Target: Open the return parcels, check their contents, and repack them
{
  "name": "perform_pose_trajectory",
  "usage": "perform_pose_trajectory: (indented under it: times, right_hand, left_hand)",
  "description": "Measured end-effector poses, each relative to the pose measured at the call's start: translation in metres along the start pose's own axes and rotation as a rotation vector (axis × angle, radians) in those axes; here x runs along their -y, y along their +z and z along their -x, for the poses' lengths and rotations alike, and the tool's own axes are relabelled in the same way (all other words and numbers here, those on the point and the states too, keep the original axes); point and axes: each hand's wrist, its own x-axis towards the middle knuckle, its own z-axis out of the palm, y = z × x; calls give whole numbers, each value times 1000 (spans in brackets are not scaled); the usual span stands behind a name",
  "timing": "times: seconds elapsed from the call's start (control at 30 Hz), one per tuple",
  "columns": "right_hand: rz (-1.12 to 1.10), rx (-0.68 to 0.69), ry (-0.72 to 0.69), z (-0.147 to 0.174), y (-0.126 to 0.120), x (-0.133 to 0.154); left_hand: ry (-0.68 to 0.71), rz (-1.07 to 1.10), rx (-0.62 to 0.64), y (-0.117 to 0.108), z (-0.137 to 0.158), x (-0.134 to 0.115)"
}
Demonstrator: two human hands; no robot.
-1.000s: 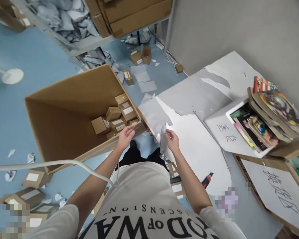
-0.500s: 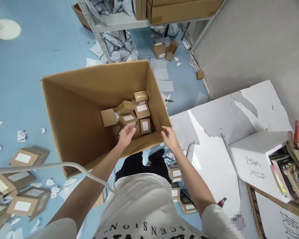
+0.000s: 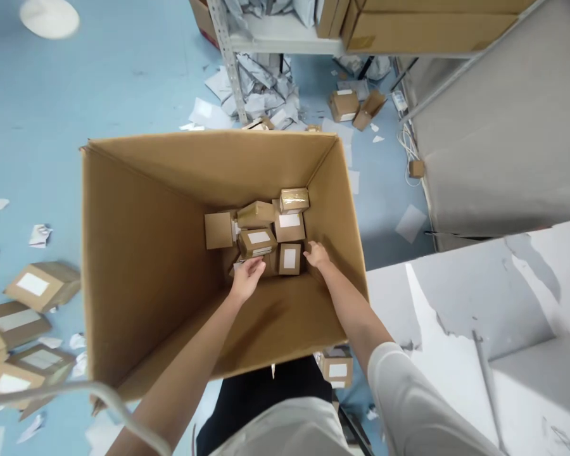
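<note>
A large open cardboard carton (image 3: pixel 285 310) stands before me, and both my arms reach down into it. Several small cardboard boxes lie at its bottom. My left hand (image 3: pixel 248 278) is just below a labelled box (image 3: pixel 257 242), fingers partly stretched; whether it touches the box I cannot tell. Beside a small upright box with a white label (image 3: pixel 289 258), my right hand (image 3: pixel 317 254) has its fingers apart, close to the carton's right wall. A taped box (image 3: pixel 294 201) rests on another labelled box (image 3: pixel 289 226) in the far corner. A plain box (image 3: pixel 218 230) lies farther left.
Labelled boxes (image 3: pixel 42 286) and paper scraps lie on the blue floor at left. A metal shelf (image 3: pixel 285 39) with cartons and grey parcels stands at the back. White boards (image 3: pixel 456 304) lie at right. A pale cable (image 3: pixel 99 391) crosses the lower left.
Both my hands have gone deeper into the carton. My right hand has left the carton's rim and is now beside the small upright box. The view has moved closer over the carton.
</note>
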Motion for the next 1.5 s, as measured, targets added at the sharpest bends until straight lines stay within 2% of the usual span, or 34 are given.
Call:
perform_pose_trajectory:
  times: [0.17, 0.33, 0.5, 0.67, 0.73, 0.87, 1.03, 1.13, 1.27, 1.43, 1.5]
  right_hand:
    - [-11, -82, -7, -103, 44, -9]
    - [-5, -194, -218, -214, 77, -5]
    - [170, -122, -450, -300, 97, 12]
    - [279, -81, -638, -343, 110, 15]
    - [317, -64, -697, -351, 114, 12]
    - [415, -29, -710, -360, 121, 7]
    - [444, 12, -737, -353, 118, 11]
    - [429, 8, -703, -330, 104, 4]
    - [231, -58, -684, -284, 91, -19]
    - [8, -57, -625, -231, 108, -42]
    - [-24, -56, -629, -217, 115, -47]
  left_hand:
    - [-13, 12, -22, 10, -88, 44]
    - [-135, 151, -37, 44, -167, 86]
    - [-244, 336, -59, 73, -196, 124]
    - [-293, 367, -73, 82, -205, 159]
    - [-314, 357, -86, 82, -207, 172]
    - [-354, 341, -118, 79, -206, 189]
    - [-354, 314, -121, 71, -204, 201]
    - [-338, 294, -134, 63, -210, 208]
    - [-266, 238, -287, 45, -227, 215]
    - [-128, 208, -414, 10, -261, 219]
    - [-70, 220, -391, -2, -273, 221]
